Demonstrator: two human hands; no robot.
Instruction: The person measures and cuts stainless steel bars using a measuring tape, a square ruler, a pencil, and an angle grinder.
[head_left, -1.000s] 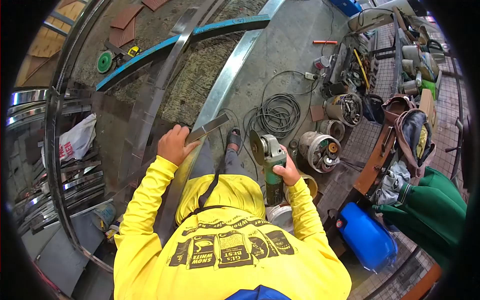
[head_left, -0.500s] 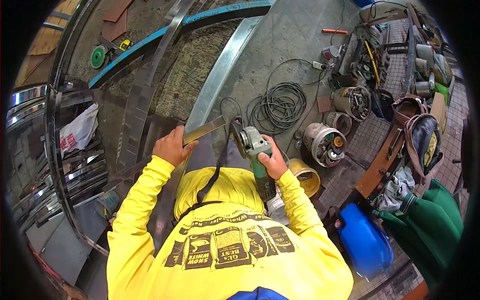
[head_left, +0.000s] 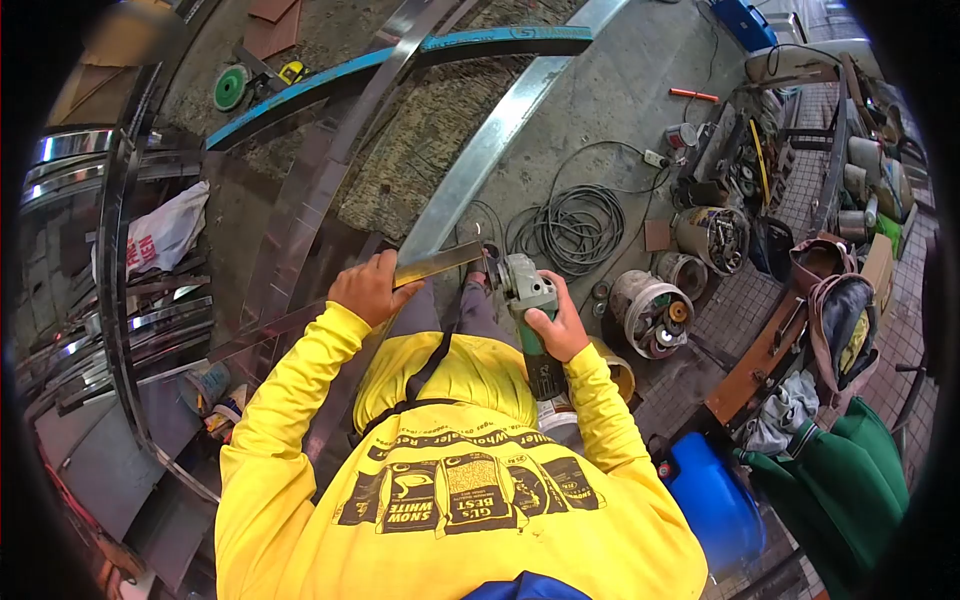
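Left hand [head_left: 368,288] is closing around the near end of a flat metal strip [head_left: 440,263], fingers curled over the top and thumb under. It is likely clamping there so the free end is sticking out level and clear of the body. The strip is lying across the lap area, above the floor [head_left: 610,110], with its far end pointing right.

Right hand [head_left: 558,328] is wrapping fully around the green body of an angle grinder [head_left: 527,300], with no gap showing in the grip. The grinder head is pointing up and left, and the disc is sitting right at the strip's far end. Actual contact is too small to tell. The hands are staying well apart, probably to keep the fingers off the disc.

A cable coil [head_left: 575,225] is lying just beyond the grinder. A tin of discs [head_left: 655,310] is sitting near the right hand, and a long curved steel band [head_left: 490,150] is running away across the floor.
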